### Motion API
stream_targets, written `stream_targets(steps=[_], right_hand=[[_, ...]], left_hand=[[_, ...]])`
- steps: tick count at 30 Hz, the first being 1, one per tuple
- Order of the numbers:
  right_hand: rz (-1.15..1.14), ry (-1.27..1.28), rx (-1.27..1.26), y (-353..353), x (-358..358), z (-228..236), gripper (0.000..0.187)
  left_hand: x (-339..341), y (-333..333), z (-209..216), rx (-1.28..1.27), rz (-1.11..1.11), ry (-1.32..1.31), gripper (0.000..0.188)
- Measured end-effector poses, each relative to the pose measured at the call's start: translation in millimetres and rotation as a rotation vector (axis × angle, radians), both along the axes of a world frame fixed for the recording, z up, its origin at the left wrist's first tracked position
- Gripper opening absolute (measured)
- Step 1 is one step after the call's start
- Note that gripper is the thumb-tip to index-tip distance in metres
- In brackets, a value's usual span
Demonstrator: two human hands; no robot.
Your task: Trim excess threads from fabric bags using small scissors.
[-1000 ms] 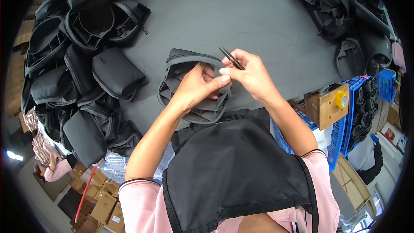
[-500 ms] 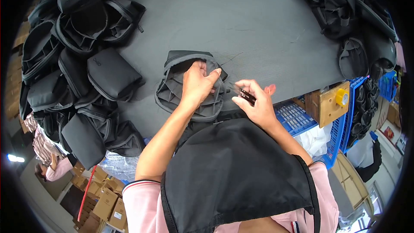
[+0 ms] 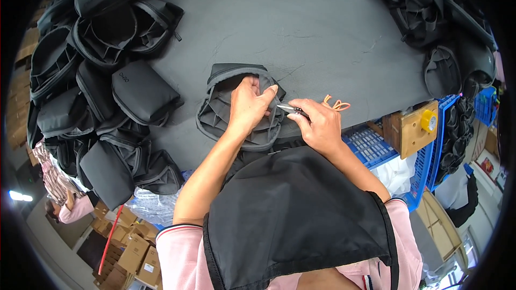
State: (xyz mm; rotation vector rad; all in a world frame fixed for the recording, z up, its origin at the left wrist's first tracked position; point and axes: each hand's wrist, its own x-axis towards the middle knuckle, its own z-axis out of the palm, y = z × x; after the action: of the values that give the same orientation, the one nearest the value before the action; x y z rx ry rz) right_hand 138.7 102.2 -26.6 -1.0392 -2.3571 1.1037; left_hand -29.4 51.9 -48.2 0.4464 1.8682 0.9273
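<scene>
A small black zip pouch (image 3: 212, 120) lies unzipped on the table in front of me, its grey inner pockets showing. My left hand (image 3: 248, 106) reaches into its mouth and pinches the right-hand rim between thumb and fingers. In my right hand (image 3: 322, 129) is a pair of thread snips (image 3: 293, 109), dark-bodied with pale pointed blades. The blade tips point left, at the pouch's right edge beside my left thumb; whether they touch it I cannot tell. An orange cord loop (image 3: 338, 106) sticks out behind my right hand.
Black pouches (image 3: 144, 92) are heaped at the left, and more (image 3: 419, 5) at the far right. Loose threads lie on the dark table (image 3: 301, 27). By its right edge are a blue crate (image 3: 368, 145) and a wooden block (image 3: 416, 131) with yellow tape (image 3: 428, 120).
My right hand has turned, bringing the snips' tips closer to the pouch's edge. The orange cord now shows as an open loop. My left hand keeps its hold on the rim.
</scene>
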Motion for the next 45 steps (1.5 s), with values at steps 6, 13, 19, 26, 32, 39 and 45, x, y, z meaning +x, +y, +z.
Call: stream_targets(steps=[6, 13, 19, 26, 32, 39, 45], right_hand=[[-0.081, 0.025, -0.218, -4, 2, -8, 0.017], [-0.238, 0.14, -0.751, -10, -11, -7, 0.03], [-0.209, 0.123, -0.579, -4, -26, -33, 0.017], [-0.205, 0.037, -0.62, 3, -34, -43, 0.014], [-0.249, 0.201, -0.736, 6, -32, -56, 0.01], [-0.333, 0.169, -0.821, 5, -32, -43, 0.01], [-0.185, -0.008, -0.29, -4, -4, -37, 0.025]], left_hand=[[0, 0, 0, 0.008, 0.012, -0.004, 0.038], [-16, -1, 24, -0.043, -0.39, 0.357, 0.055], [-14, -23, 49, 0.114, -0.976, 0.843, 0.045], [-9, -16, 8, 0.072, -0.841, 0.813, 0.012], [-14, -12, 21, 0.014, -0.636, 0.448, 0.023], [-5, -12, 1, 0.027, -0.585, 0.621, 0.024], [-9, -3, -1, -0.025, -0.57, 0.566, 0.022]])
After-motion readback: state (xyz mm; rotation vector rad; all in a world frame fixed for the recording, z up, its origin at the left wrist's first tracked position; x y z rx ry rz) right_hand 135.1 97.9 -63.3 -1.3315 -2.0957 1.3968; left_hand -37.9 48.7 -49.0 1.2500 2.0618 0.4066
